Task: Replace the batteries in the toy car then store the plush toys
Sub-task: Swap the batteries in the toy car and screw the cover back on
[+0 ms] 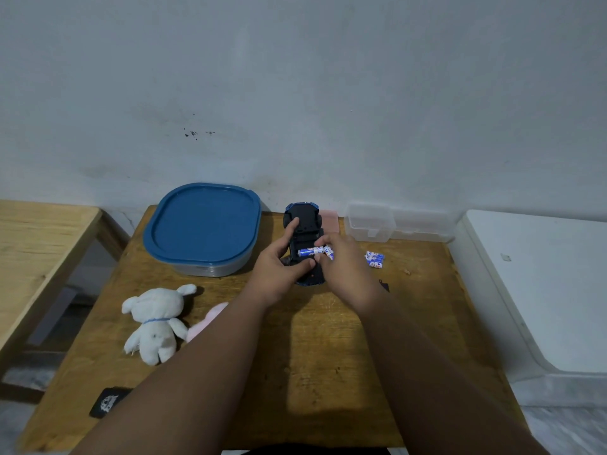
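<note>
**Seating a battery in the upturned car**

The wooden table (328, 356) carries everything. At its back left stands a container with a blue lid (202, 224), closed, and it looks like the place for the toys later. At the back right is a clear plastic box (371, 223). Near the left edge a white plush toy (154, 320) lies flat, and a pink plush toy (210, 318) beside it is half hidden by the left forearm. Neither is stored yet.

The toy car (303, 213) lies belly-up in the middle of the table, just right of the container. The left hand (279, 267) grasps it, with the forefinger stretched along the underside and the thumb clamped at the near end. The right hand (345, 267) pinches a blue-and-white battery (310, 251) lying crosswise over the open bay. A second one may be under the fingertips, but I cannot tell for sure.

To do this well, I would keep the left hand's grasp firm so the car cannot rock. Check the battery's flat end against the spring, press that end in first, then lower the other until it sits level. The bay markings are too small to read here.

The spare batteries (374, 259) lie near, to the right of the car. A small black piece (384, 285), possibly the bay cover, lies just in front of them. Keep both from rolling off or getting mixed up.
</note>
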